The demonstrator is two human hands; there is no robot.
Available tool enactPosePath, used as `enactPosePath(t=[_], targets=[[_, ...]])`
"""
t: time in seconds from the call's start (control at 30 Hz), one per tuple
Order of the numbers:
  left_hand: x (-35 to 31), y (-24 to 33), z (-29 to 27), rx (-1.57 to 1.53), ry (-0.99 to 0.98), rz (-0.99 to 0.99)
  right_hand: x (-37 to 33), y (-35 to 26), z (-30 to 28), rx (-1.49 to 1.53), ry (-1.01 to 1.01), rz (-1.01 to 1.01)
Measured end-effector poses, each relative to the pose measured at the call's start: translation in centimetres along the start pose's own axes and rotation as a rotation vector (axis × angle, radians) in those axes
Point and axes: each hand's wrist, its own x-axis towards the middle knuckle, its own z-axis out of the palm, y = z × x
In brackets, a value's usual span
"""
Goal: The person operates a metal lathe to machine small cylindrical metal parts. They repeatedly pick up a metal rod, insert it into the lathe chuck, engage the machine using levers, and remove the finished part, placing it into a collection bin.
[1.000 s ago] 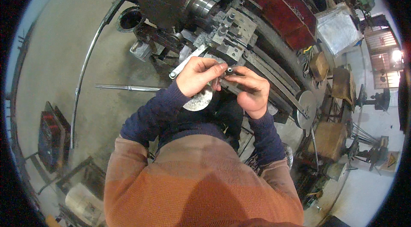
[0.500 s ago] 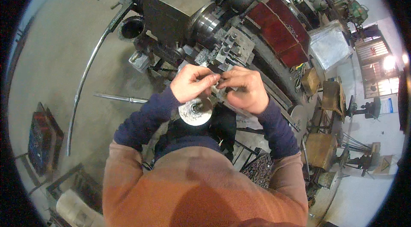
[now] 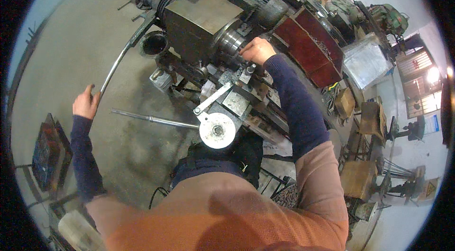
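A small lathe stands in front of me, with a shiny round chuck (image 3: 231,41) at its headstock. My left hand (image 3: 85,103) is out at the left, closed round the lower part of a long curved metal lever (image 3: 113,64) that runs up to the machine's far end. Fingers pinched together, my right hand (image 3: 259,51) is at the chuck's face. Whatever sits between those fingertips is too small and hidden to make out. Below it lie the tool post (image 3: 247,74) and a flat crank arm (image 3: 214,98). A pale round handwheel (image 3: 217,130) is nearest my body.
A thin metal rod handle (image 3: 156,119) sticks out left of the handwheel. Behind the chuck are a motor (image 3: 263,7) and a dark red tray (image 3: 308,45). Further right stand a clear-wrapped box (image 3: 367,54) and wooden boxes (image 3: 358,177). Dark metal plates (image 3: 50,156) lean at the left.
Both hands were together over the tool post. My left hand has swung out left to the lever, and my right hand has moved up to the chuck. The lever has shifted.
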Motion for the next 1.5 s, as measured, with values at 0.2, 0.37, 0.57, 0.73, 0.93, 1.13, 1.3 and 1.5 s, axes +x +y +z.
enactPosePath(t=[0.2,0.37,0.57,0.73,0.93,1.13,1.3,1.5], targets=[[-2.9,-0.4,2.7,-0.121,-0.060,-0.140,-0.6,0.9,0.5,0.152,0.038,-0.133],[-0.3,-1.4,3.5,0.065,-0.106,-0.150,0.4,0.2,1.4,-0.023,0.102,-0.057],[6.6,-7.3,3.4,0.408,-0.221,-0.392,-0.5,0.7,1.8,-0.029,0.246,-0.206],[14.0,-12.6,4.0,0.347,-0.100,-0.614,-0.1,-0.3,0.8,0.006,0.153,-0.005],[15.7,-14.0,5.2,0.177,-0.117,-0.526,0.0,-0.2,1.1,0.011,0.172,-0.041],[13.8,1.9,15.3,-0.218,0.147,-0.112,-8.1,1.3,-3.1,0.235,0.492,0.014],[12.9,8.6,25.0,0.035,-0.445,0.010,-22.8,6.0,-3.6,0.126,0.488,0.313],[15.7,5.9,28.9,0.316,-0.353,0.364,-39.5,10.5,0.3,0.027,0.479,0.806]])
